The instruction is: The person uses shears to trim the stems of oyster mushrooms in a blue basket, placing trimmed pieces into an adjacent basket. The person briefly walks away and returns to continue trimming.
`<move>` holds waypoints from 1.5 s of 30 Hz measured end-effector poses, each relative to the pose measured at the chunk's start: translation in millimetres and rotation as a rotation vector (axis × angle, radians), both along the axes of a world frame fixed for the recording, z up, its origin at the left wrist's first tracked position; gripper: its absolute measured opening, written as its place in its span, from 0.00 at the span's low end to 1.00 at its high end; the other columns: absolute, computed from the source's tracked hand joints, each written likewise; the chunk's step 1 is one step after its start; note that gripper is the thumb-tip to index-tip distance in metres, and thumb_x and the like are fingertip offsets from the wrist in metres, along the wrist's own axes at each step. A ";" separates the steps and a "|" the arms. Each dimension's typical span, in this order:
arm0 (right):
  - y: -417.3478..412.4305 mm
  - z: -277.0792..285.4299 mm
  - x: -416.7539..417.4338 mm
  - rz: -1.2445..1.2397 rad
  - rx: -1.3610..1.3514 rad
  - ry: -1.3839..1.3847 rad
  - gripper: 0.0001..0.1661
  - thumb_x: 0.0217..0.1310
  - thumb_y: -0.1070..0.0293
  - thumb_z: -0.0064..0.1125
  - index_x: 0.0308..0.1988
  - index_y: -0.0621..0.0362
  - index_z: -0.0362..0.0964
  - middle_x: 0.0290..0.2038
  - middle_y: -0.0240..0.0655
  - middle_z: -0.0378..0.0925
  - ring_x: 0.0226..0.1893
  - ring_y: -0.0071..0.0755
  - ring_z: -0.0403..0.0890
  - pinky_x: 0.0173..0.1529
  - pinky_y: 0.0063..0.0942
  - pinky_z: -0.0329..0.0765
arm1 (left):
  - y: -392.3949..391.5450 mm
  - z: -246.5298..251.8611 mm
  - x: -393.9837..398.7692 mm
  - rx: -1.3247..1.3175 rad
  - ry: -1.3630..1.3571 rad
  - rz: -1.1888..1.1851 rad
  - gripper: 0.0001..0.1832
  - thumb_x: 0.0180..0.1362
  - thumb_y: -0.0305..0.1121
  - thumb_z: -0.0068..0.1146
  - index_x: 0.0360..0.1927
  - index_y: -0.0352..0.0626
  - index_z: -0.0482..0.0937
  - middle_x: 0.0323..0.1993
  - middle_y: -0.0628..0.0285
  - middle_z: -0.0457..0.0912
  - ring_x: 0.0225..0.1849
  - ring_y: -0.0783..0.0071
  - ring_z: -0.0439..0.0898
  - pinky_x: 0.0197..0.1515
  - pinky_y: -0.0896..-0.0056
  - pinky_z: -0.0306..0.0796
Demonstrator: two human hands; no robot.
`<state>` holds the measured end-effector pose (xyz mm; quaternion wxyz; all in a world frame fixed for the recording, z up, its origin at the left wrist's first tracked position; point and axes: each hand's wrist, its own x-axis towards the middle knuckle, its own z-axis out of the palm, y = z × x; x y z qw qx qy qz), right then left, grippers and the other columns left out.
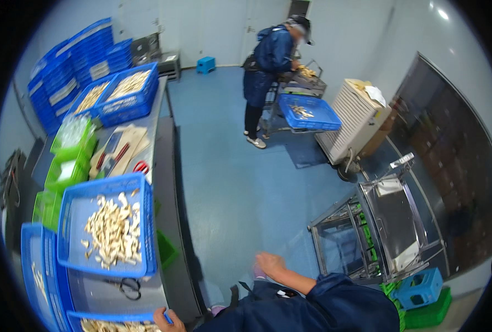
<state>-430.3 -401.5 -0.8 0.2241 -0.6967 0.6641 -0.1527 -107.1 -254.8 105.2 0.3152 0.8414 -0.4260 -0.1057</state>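
My left hand [168, 320] is at the bottom, its fingers on the near right corner of a blue plastic crate [117, 316] that holds pale dried slices, perhaps mushroom. My right hand [270, 264] hangs over the floor in front of my body, slightly blurred; whether its fingers are closed cannot be told, and no object shows in it. Beyond my left hand, black-handled scissors [130, 289] lie on the steel table [100, 295]. Past them stands a larger blue crate [146, 232] with a heap of pale slices [115, 228].
Green baskets [67, 170], red-handled scissors [141, 167] and more blue crates [125, 110] stand along the table. A co-worker [269, 62] bends over a cart further off. A metal scale frame [354, 232] and blue stool [420, 288] are at right.
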 end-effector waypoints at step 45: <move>347.5 106.2 212.2 -3.777 -0.172 0.740 0.41 0.53 0.53 0.48 0.63 0.53 0.43 0.43 0.61 0.71 0.45 0.61 0.73 0.49 0.44 0.69 | -477.6 -222.1 -533.6 0.609 -0.680 -2.304 0.13 0.41 0.27 0.53 0.34 0.37 0.76 0.33 0.50 0.75 0.32 0.55 0.76 0.35 0.61 0.72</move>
